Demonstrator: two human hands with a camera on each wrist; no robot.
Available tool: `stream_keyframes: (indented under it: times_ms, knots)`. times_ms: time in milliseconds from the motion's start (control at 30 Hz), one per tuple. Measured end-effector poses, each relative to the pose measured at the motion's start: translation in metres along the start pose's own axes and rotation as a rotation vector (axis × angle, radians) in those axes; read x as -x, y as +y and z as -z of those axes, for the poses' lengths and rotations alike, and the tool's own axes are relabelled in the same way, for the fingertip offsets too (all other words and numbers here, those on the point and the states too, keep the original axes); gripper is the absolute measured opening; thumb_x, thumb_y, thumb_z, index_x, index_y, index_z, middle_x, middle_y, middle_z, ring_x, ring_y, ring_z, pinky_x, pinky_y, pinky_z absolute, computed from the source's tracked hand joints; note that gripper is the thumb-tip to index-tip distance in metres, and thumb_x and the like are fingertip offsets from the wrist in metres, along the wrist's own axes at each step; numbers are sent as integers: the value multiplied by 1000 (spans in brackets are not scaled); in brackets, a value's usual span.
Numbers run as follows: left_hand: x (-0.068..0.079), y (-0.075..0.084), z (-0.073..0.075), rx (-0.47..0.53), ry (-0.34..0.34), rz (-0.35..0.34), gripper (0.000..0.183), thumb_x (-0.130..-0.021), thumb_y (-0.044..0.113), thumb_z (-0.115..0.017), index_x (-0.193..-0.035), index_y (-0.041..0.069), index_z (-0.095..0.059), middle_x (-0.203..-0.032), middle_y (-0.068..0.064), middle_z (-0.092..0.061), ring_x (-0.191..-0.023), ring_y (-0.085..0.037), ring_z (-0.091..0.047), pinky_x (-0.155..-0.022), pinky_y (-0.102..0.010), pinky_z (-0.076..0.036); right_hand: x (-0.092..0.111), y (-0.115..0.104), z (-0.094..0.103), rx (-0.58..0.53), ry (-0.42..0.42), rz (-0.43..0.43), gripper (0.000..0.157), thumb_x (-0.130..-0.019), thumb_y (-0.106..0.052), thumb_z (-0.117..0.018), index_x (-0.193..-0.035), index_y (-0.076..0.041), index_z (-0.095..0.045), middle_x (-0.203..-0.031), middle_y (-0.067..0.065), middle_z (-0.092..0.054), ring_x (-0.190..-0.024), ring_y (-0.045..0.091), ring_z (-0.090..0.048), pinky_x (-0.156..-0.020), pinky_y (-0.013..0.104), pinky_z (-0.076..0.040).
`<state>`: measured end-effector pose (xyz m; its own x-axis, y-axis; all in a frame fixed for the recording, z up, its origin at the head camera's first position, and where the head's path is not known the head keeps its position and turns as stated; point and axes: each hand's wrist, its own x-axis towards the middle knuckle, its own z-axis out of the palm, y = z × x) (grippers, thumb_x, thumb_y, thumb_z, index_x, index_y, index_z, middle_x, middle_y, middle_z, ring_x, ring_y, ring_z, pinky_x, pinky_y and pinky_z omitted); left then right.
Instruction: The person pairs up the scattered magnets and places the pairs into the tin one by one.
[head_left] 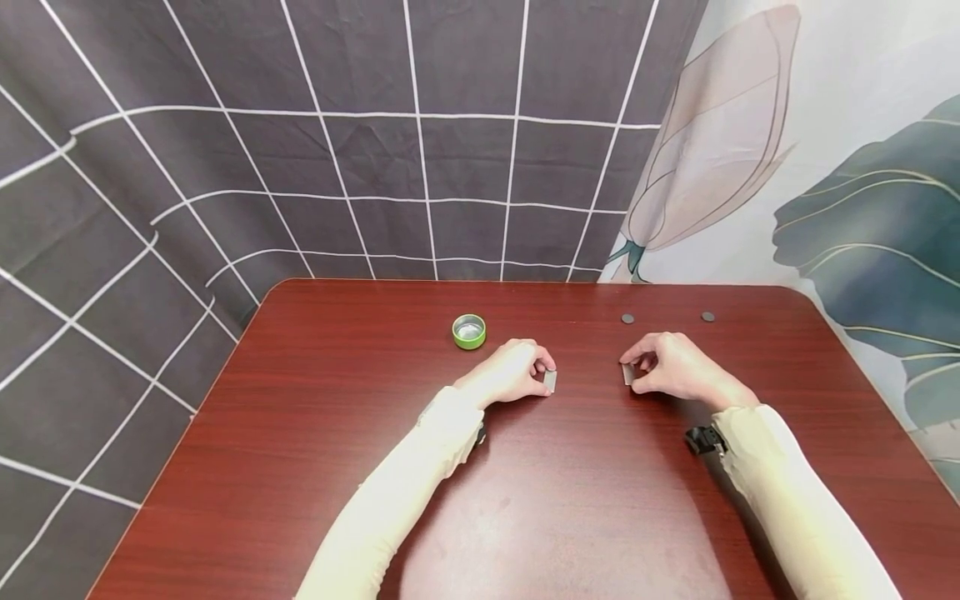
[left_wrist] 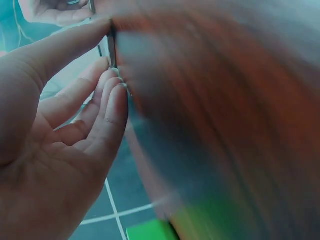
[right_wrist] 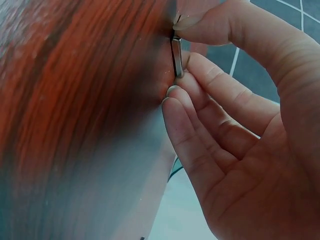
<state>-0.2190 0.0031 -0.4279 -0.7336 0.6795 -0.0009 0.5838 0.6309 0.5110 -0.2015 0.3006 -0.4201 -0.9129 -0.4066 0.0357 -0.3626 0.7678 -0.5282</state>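
Me in pale cream, with a touch of black at each cuff (head_left: 450,419).
My left sleeve (head_left: 401,487) and right sleeve (head_left: 802,508) are a matching light, yellowish cream, long and creased, bunched near the ends. A small black boxy gadget (head_left: 702,440) sits by the right one; by the left one, a black piece (head_left: 481,434) shows only partly. My left hand (head_left: 508,372) and right hand (head_left: 678,367) are bare.

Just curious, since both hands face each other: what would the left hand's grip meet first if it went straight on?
Most likely the small flat piece in the right hand's grip, across the table; exact depth is hard to judge.
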Motion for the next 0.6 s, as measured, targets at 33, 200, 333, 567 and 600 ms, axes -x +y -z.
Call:
stream_keyframes:
  times_ms: [33, 200, 333, 567, 600]
  knots:
    - [-4, 1, -1, -10, 1, -3, 29, -84, 20, -85, -109, 10, -74, -95, 2, -66, -89, -10, -60, -82, -17, -45, 0, 0, 0, 0, 1, 1, 29, -69, -7, -82, -97, -8, -79, -83, -5, -69, -77, 15, -61, -67, 28, -50]
    - [-19, 7, -6, -31, 17, -15, 28, -84, 22, -84, -108, 10, -73, -94, 1, -64, -91, -11, -59, -82, -16, -43, -1, -1, -1, -1, 3, 2, 29, -69, -6, -83, -97, -8, -79, -83, -5, -70, -77, 15, -61, -67, 28, -50]
    - [-29, 12, -10, -39, 22, -12, 28, -85, 23, -84, -108, 10, -74, -94, 1, -63, -92, -11, -58, -82, -15, -42, -1, -2, 0, -7, -6, -6, 29, -70, -7, -84, -98, -8, -79, -84, -4, -70, -77, 16, -61, -67, 29, -50]
    - [-45, 22, -17, -49, 35, -32, 28, -85, 25, -84, -107, 11, -74, -94, 2, -63, -92, -9, -58, -82, -13, -41, -2, 0, 0, -12, -19, -13, 29, -70, -7, -85, -99, -7, -79, -85, -4, -70, -78, 16, -61, -68, 29, -51]
    - [-46, 24, -18, -51, 38, -35, 28, -85, 25, -84, -107, 11, -75, -94, 2, -64, -92, -9, -57, -81, -13, -41, -2, 0, 1, -11, -18, -12, 29, -70, -7, -85, -98, -7, -79, -85, -4, -70, -78, 16, -61, -68, 29, -51]
